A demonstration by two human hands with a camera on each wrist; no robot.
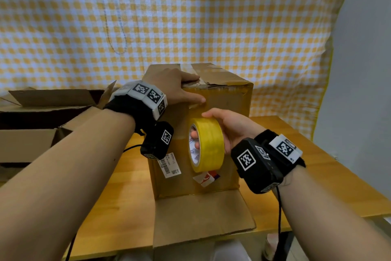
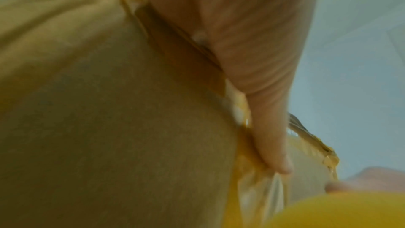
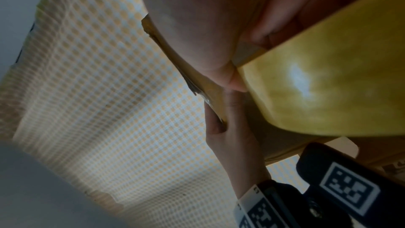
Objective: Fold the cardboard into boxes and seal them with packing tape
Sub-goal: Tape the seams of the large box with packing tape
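Note:
A brown cardboard box [image 1: 226, 110] stands upright on the wooden table [image 1: 317, 176], its bottom flap [image 1: 203, 218] lying flat toward me. My left hand [image 1: 186, 89] rests on the box's top front edge, fingers flat on the top. Its thumb [image 2: 269, 136] presses a strip of yellowish tape [image 2: 258, 197] against the front face. My right hand [image 1: 220, 121] grips the yellow packing tape roll [image 1: 209, 144] in front of that face, with fingers through the core and the thumb over the top. The right wrist view shows the roll [image 3: 328, 84] close up beside the left hand [image 3: 232, 141].
Open, unsealed cardboard boxes [image 1: 42, 108] lie at the left of the table. A yellow-and-white checked cloth [image 1: 190, 17] hangs behind. Labels and a sticker are on the box's front. The table's right edge and a grey wall [image 1: 364, 70] are to the right.

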